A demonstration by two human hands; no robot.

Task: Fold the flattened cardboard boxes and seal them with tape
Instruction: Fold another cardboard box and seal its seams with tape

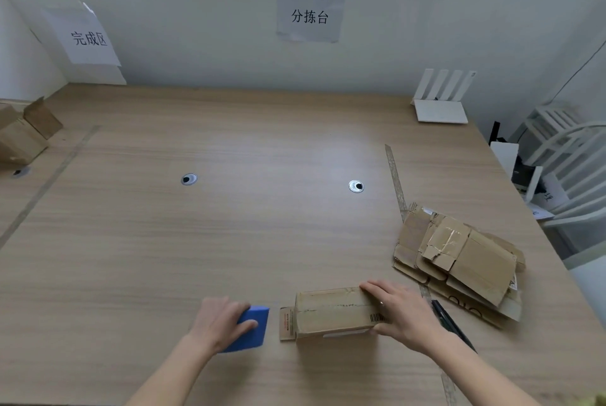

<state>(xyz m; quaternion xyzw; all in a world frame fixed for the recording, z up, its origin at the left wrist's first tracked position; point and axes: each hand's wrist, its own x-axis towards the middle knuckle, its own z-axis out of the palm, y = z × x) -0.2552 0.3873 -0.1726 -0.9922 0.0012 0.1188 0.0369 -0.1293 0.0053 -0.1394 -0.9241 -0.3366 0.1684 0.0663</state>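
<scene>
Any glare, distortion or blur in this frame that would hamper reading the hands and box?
Head view: soft glare washes the table centre; wide-angle bending curves its edges; left hand on the blue block and right hand on the box are slightly soft but readable.

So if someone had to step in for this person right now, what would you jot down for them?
Left hand grips a blue block-shaped tool on the table.
Right hand holds the right end of the folded-up box near the front edge.
Stack of flattened boxes lies to the right; more assembled boxes sit at far left.
Done: this box is folded into shape, with its left end tab still sticking out.
Left: I cannot tell whether it is fully taped; the flat stack is still waiting.
</scene>
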